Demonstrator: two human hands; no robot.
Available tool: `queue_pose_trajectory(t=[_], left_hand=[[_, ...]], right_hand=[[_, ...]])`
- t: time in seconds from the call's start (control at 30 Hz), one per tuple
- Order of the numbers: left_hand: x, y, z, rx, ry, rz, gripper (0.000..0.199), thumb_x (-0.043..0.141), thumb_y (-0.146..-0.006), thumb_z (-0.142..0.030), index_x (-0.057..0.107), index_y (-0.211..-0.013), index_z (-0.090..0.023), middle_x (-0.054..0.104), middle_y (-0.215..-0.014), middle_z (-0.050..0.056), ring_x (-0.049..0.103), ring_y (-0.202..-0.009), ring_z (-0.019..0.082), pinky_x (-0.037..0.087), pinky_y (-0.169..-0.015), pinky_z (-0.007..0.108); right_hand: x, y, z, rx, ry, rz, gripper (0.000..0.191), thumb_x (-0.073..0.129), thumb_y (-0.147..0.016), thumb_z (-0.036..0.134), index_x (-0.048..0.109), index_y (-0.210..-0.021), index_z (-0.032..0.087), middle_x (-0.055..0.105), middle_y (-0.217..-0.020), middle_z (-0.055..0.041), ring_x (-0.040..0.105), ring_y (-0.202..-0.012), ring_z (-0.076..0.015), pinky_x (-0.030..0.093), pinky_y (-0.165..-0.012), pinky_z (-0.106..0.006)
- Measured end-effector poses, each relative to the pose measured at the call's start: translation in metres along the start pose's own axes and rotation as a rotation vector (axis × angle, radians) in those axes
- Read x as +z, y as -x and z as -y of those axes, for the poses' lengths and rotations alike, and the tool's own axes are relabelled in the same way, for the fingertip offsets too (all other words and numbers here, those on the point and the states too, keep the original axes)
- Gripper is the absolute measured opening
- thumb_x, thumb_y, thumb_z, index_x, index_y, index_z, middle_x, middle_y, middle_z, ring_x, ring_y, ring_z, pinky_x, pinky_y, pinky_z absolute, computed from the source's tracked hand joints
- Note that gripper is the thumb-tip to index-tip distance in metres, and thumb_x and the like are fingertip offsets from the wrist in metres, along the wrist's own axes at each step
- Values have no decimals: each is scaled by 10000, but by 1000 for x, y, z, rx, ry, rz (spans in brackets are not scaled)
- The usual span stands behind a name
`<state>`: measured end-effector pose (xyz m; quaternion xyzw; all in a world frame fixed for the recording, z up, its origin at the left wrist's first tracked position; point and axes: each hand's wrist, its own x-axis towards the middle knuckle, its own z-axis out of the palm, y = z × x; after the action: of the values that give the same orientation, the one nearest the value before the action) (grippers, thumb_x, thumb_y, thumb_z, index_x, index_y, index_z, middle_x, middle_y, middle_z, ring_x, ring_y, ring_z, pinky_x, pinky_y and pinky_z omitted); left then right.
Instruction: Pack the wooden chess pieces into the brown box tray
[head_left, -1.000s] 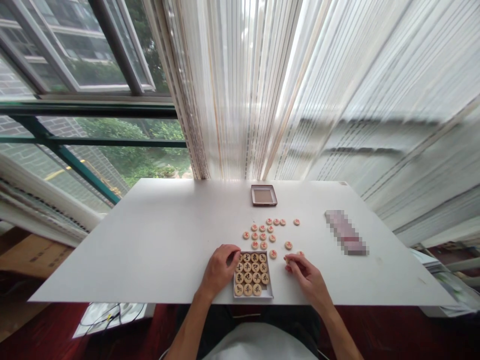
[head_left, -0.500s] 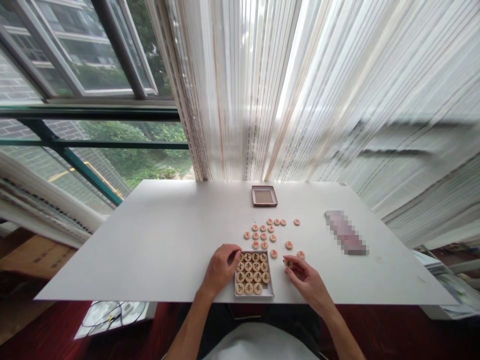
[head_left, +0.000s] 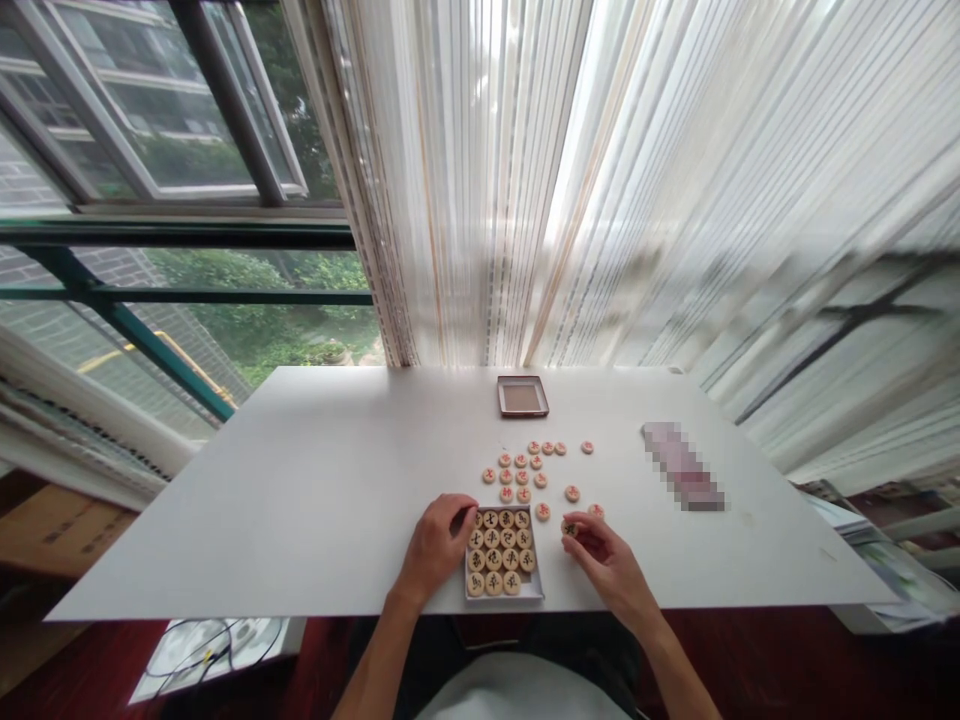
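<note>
My left hand [head_left: 437, 548] is pinched at the far left corner of a shallow open box [head_left: 530, 590], thumb and forefinger together on its edge. Rows of round wooden Chinese chess pieces [head_left: 492, 537] with black characters fill most of that box; its near right corner holds none. To the right of the box, my right hand [head_left: 609, 565] grips one black-marked Chinese chess piece [head_left: 570, 528] between thumb and fingertips, just above the table. Beyond the box lie several loose red-marked pieces [head_left: 523, 478], one of them [head_left: 596, 511] partly behind my right fingers.
A box lid [head_left: 523, 396] with a dark rim lies farther back on the white table [head_left: 315, 500]. A blurred, pixelated flat object [head_left: 682, 468] rests at the right. Sheer curtains [head_left: 480, 200] hang along the table's far edge.
The view has shifted slightly. My right hand still holds the black-marked piece beside the box, turned a little, and my left hand stays at the box corner.
</note>
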<state>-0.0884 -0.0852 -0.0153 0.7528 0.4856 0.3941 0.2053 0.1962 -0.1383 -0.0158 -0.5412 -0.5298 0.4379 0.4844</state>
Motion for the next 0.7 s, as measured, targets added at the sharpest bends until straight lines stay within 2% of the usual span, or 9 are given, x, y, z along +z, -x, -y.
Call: queue_pose_trajectory(t=[0.13, 0.33, 0.53, 0.7], left_hand=[[-1, 0, 0, -1, -4, 2, 159, 515, -974, -280, 667, -990, -235, 706, -964, 53, 657, -911, 218, 551, -845, 384], [0, 0, -1, 1, -7, 3, 157, 519, -972, -271, 670, -990, -233, 706, -966, 55, 653, -915, 219, 544, -850, 384], [1, 2, 1, -8, -8, 10, 161, 512, -976, -275, 665, -988, -228, 702, -969, 54, 644, -925, 215, 526, -872, 378], [1, 1, 1, -13, -1, 19, 159, 506, -981, -275, 659, -1000, -234, 697, -978, 50, 639, -930, 213, 520, -878, 380]], right_hand=[[0, 0, 4, -4, 33, 43, 300, 719, -857, 424, 676, -1075, 223, 691, -982, -62, 678, -924, -216, 558, -880, -327], [3, 2, 1, 15, -4, 120, 277, 709, -870, 399, 654, -1073, 218, 679, -976, -55, 669, -894, -203, 559, -844, -309], [5, 0, -10, 12, -14, 104, 301, 722, -856, 405, 664, -1069, 200, 678, -997, -75, 675, -897, -210, 568, -831, -320], [5, 1, -10, 19, -46, 88, 288, 715, -864, 417, 678, -1053, 202, 685, -1048, -96, 684, -962, -235, 563, -893, -358]])
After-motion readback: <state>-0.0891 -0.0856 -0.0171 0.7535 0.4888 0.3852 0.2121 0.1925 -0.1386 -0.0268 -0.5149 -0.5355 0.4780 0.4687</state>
